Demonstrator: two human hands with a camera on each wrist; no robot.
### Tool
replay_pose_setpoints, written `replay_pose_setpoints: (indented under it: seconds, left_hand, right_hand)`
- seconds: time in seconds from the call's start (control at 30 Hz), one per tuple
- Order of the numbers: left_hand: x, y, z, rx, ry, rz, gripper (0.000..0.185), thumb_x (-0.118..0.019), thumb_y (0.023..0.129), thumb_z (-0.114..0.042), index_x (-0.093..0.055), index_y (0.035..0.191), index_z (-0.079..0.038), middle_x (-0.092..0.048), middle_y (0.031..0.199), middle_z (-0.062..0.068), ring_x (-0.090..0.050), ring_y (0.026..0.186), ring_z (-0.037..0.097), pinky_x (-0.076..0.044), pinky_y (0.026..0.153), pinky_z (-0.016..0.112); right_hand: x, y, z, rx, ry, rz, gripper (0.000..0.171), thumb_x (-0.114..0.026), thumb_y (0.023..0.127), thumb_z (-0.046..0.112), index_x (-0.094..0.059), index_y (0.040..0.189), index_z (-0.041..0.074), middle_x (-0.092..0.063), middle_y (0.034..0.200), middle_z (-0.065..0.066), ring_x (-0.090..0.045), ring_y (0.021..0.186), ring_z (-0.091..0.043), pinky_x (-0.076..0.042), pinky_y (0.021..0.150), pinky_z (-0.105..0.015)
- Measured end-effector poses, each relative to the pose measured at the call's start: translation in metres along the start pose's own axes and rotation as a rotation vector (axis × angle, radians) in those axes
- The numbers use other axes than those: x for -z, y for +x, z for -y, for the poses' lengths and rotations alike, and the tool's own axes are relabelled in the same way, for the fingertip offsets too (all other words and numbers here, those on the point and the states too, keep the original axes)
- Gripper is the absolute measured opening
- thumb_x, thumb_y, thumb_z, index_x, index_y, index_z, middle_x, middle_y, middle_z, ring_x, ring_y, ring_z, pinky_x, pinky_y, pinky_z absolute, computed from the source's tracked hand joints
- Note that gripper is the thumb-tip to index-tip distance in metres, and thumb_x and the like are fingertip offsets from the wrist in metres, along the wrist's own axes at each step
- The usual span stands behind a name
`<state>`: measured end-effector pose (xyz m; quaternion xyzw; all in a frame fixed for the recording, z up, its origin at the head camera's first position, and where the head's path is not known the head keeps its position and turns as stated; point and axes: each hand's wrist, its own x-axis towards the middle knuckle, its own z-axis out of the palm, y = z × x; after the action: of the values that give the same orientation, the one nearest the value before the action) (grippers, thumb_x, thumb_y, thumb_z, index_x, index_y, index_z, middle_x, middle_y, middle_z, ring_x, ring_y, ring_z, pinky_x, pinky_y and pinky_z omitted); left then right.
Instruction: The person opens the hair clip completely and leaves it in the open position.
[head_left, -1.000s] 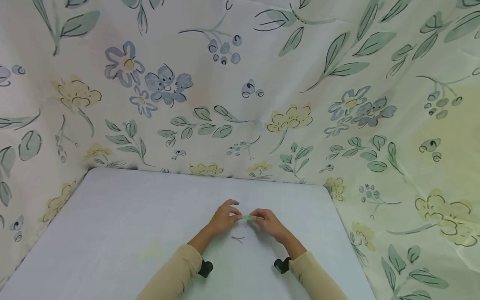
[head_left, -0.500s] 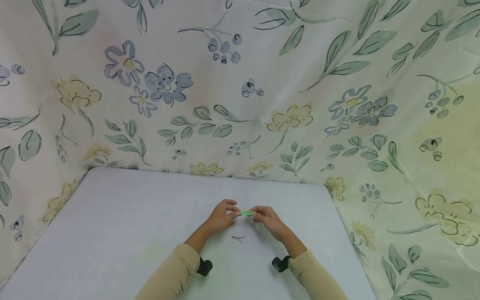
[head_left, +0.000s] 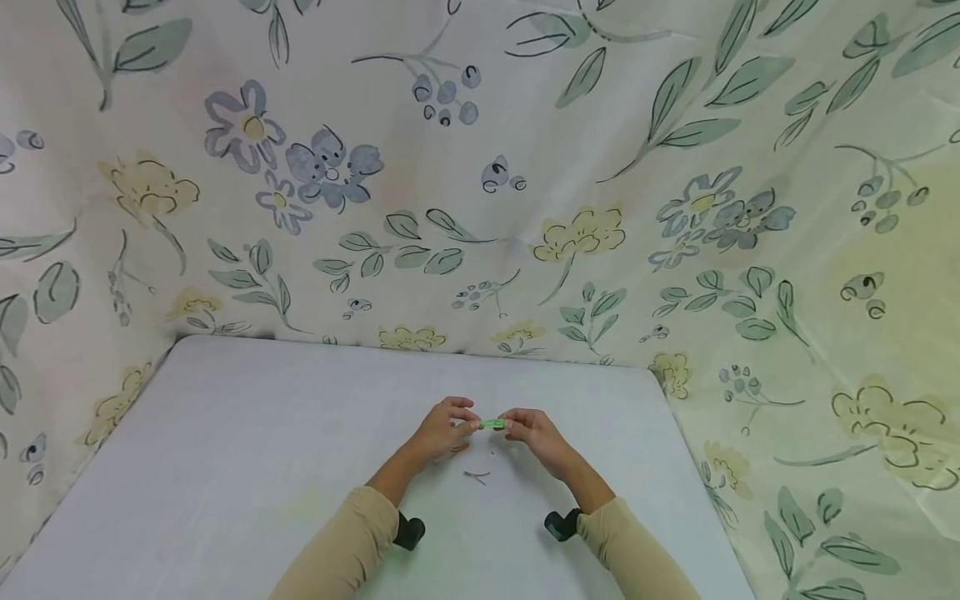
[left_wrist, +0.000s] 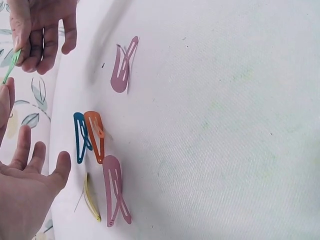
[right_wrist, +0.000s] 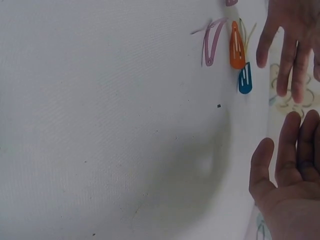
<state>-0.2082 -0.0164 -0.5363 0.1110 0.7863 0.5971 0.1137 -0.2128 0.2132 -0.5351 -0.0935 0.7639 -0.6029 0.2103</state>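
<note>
A green snap hair clip (head_left: 492,423) is stretched between both hands above the table. My left hand (head_left: 441,430) pinches its left end with thumb and finger, the other fingers spread. The right end is pinched by my right hand (head_left: 542,437). In the left wrist view the clip (left_wrist: 13,65) looks narrow, its ends covered by fingertips. Beneath the hands lie more snap clips: a pink one (left_wrist: 119,72) apart from the rest, then a blue one (left_wrist: 80,137), an orange one (left_wrist: 94,131), a second pink one (left_wrist: 112,182) and a yellow one (left_wrist: 91,201) grouped near my left hand.
The clips lie on a white-covered table (head_left: 285,433). A floral curtain (head_left: 450,167) hangs behind it and along its sides. Small dark specks dot the cover, one larger speck (right_wrist: 219,106) near the blue clip. A black wrist camera (head_left: 409,532) sits under the left sleeve.
Both hands have risen slightly away from the body with the green clip, which now shows more of its length. The orange clip has come into sight below the left hand.
</note>
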Motion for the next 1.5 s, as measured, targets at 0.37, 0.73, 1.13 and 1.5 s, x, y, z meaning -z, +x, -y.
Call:
replay_pose_setpoints:
  seconds: [0.37, 0.73, 1.13, 1.5]
  left_hand:
    - [-0.001, 0.000, 0.000, 0.001, -0.018, 0.000, 0.013, -0.066, 0.096, -0.013, -0.075, 0.095, -0.003, -0.054, 0.134, 0.012, -0.043, 0.133, 0.036, -0.036, 0.107, 0.056]
    - [-0.005, -0.001, 0.003, 0.010, -0.011, -0.042, 0.011, -0.067, 0.095, -0.010, -0.074, 0.094, -0.002, -0.053, 0.132, 0.015, -0.045, 0.130, 0.037, -0.036, 0.106, 0.057]
    - [-0.018, 0.000, 0.018, -0.171, 0.354, -0.162, 0.005, -0.074, 0.088, -0.011, -0.076, 0.084, -0.011, -0.056, 0.133, 0.017, -0.047, 0.129, 0.041, -0.037, 0.104, 0.059]
    - [-0.023, -0.009, 0.028, -0.316, 0.591, -0.143, 0.005, -0.076, 0.086, -0.012, -0.080, 0.085, -0.008, -0.062, 0.127, 0.019, -0.049, 0.127, 0.040, -0.040, 0.097, 0.061]
  right_hand:
    - [-0.003, 0.000, 0.002, 0.048, 0.007, -0.019, 0.024, -0.054, 0.103, 0.014, -0.064, 0.109, -0.007, -0.063, 0.109, -0.027, -0.053, 0.108, -0.046, -0.046, 0.099, -0.050]
    - [-0.002, -0.002, 0.004, -0.001, -0.024, -0.041, 0.021, -0.055, 0.102, 0.011, -0.065, 0.108, -0.007, -0.065, 0.101, -0.018, -0.054, 0.103, -0.043, -0.046, 0.098, -0.052]
    - [-0.007, 0.003, -0.008, 0.163, -0.321, -0.166, 0.009, -0.061, 0.096, 0.002, -0.069, 0.102, 0.001, -0.068, 0.102, -0.010, -0.061, 0.093, -0.022, -0.053, 0.084, -0.036]
    - [-0.013, -0.002, -0.020, 0.302, -0.590, -0.191, 0.008, -0.065, 0.093, 0.001, -0.070, 0.094, 0.008, -0.064, 0.099, -0.001, -0.062, 0.101, -0.021, -0.050, 0.091, -0.045]
